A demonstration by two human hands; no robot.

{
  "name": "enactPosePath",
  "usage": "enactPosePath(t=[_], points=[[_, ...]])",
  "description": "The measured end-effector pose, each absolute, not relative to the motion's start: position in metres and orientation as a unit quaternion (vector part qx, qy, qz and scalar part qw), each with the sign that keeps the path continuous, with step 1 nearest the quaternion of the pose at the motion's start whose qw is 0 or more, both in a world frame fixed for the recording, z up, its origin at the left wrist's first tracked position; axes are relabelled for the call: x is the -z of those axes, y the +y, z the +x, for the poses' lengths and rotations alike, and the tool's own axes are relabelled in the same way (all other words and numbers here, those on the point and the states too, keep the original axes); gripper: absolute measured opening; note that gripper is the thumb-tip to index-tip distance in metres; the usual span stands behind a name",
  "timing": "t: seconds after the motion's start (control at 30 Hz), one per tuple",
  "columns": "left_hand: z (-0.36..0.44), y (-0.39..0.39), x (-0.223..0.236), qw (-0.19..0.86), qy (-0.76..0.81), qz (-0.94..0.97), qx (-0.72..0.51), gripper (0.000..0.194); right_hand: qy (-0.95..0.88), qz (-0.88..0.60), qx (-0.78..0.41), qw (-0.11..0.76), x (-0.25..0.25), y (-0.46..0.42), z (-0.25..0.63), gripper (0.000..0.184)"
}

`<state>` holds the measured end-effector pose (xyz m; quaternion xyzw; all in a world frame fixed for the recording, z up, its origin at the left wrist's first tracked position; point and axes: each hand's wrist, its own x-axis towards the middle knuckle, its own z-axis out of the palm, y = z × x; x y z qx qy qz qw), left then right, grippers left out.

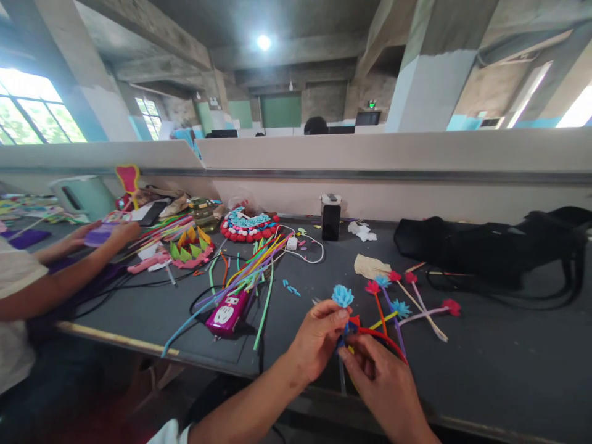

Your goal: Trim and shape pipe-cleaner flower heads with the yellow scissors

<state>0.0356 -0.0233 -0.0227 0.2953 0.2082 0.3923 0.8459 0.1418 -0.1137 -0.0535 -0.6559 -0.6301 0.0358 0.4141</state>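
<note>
Between the thumb and fingers of my left hand [311, 344] is a light blue craft flower [343, 296], its head pointing up. My right hand [382, 373] pinches just below it, where dark blue and yellow bits show; what exactly its fingertips grip is partly hidden. A red fuzzy stem [380, 336] curves out to the right above my right hand. Just beyond lie several red and blue flowers on fuzzy stems, among them a blue flower [400, 308] and a red flower [451, 307].
Left of my hands, a purple box [227, 314] lies beside a bundle of coloured fuzzy sticks [259, 262]. A phone [330, 222] stands near the partition. A black bag [481, 243] occupies the back right. At far left, another person's hands hold a purple item [99, 233].
</note>
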Motion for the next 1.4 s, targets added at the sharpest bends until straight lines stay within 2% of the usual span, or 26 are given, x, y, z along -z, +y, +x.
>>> enactPosePath(t=[0.27, 0.57, 0.8, 0.97, 1.07, 1.2, 1.3, 1.4], points=[[0.036, -0.027, 0.024, 0.853, 0.195, 0.318, -0.366, 0.020, -0.604, -0.675, 0.002, 0.424, 0.055, -0.115, 0.145, 0.029], [0.039, -0.022, 0.031, 0.846, 0.195, 0.330, -0.370, 0.020, -0.640, -0.635, -0.087, 0.423, 0.050, -0.120, 0.148, 0.040], [0.038, -0.016, 0.028, 0.783, 0.219, 0.472, -0.340, 0.024, -0.571, -0.710, -0.088, 0.403, 0.038, -0.125, 0.196, 0.043], [0.037, -0.012, 0.032, 0.749, 0.222, 0.519, -0.347, 0.021, -0.505, -0.795, -0.060, 0.330, 0.032, -0.117, 0.265, 0.046], [0.037, -0.010, 0.034, 0.719, 0.235, 0.551, -0.353, 0.021, -0.473, -0.840, -0.055, 0.261, 0.036, -0.109, 0.299, 0.039], [0.037, -0.008, 0.036, 0.652, 0.264, 0.625, -0.339, 0.025, -0.425, -0.887, -0.049, 0.173, 0.050, -0.099, 0.322, 0.036], [0.037, -0.010, 0.037, 0.524, 0.261, 0.744, -0.322, 0.022, -0.411, -0.900, -0.054, 0.132, 0.059, -0.094, 0.325, 0.031], [0.038, -0.015, 0.039, 0.381, 0.192, 0.852, -0.302, 0.016, -0.410, -0.903, -0.057, 0.111, 0.061, -0.089, 0.322, 0.029]])
